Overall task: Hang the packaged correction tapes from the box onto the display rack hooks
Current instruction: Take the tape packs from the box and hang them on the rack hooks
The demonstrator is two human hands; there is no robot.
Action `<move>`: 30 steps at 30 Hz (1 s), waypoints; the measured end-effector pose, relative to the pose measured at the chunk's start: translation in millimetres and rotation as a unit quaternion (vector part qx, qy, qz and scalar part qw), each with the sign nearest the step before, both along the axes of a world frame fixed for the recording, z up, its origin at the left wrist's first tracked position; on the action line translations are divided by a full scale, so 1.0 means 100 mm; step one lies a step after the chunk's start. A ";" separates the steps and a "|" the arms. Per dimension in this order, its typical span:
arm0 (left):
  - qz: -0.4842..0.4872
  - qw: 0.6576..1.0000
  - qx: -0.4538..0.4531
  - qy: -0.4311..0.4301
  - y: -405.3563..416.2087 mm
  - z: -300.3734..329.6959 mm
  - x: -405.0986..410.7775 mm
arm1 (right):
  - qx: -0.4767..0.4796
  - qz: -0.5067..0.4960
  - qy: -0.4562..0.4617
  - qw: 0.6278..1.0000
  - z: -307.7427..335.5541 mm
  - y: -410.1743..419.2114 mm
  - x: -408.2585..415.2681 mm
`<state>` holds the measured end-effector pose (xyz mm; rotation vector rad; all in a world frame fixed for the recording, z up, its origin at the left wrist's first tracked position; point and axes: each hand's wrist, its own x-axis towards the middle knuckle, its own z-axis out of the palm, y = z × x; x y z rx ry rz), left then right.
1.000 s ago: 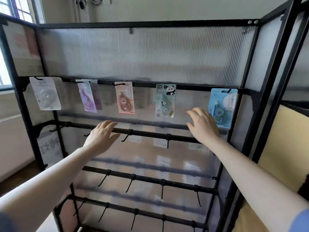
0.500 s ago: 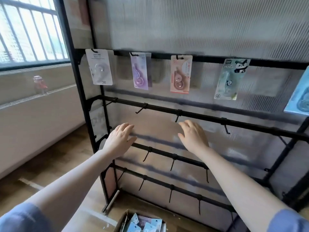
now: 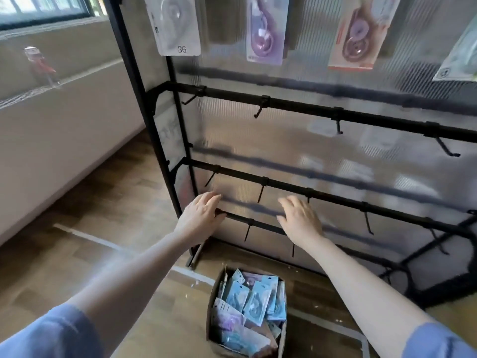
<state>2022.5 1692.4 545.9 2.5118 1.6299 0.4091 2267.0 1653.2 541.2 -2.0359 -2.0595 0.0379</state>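
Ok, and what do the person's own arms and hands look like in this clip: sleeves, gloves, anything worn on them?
Both hands are bare: no gloves, and no rings, watch or bracelet visible on the left hand or the right hand. The forearms are uncovered down from the elbows. Blue sleeves show at the bottom corners of the view, one on each upper arm, plain fabric with no visible print or markings.

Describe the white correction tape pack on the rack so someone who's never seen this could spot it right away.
Start at the black display rack and look along its top row of hanging packs. The white correction tape pack hangs at the far left of that row, beside the rack's left upright. Unlike the purple pack and pink pack to its right, it is plain white with "36" printed near its bottom edge.
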 end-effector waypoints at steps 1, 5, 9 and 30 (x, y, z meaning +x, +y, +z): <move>0.000 1.000 -0.013 0.003 0.01 -0.11 -0.01 | -0.012 -0.001 -0.003 1.000 -0.10 -0.02 -0.02; -0.001 0.998 -0.064 0.002 -0.02 -0.54 0.02 | -0.058 0.005 -0.003 0.998 -0.53 -0.05 -0.02; -0.001 0.991 -0.130 0.012 -0.13 -1.05 0.09 | -0.124 -0.001 0.014 0.992 -1.06 -0.15 0.04; 0.023 0.934 -0.330 0.136 -0.39 -4.10 0.21 | -0.343 -0.004 0.006 0.939 -3.94 -0.43 0.44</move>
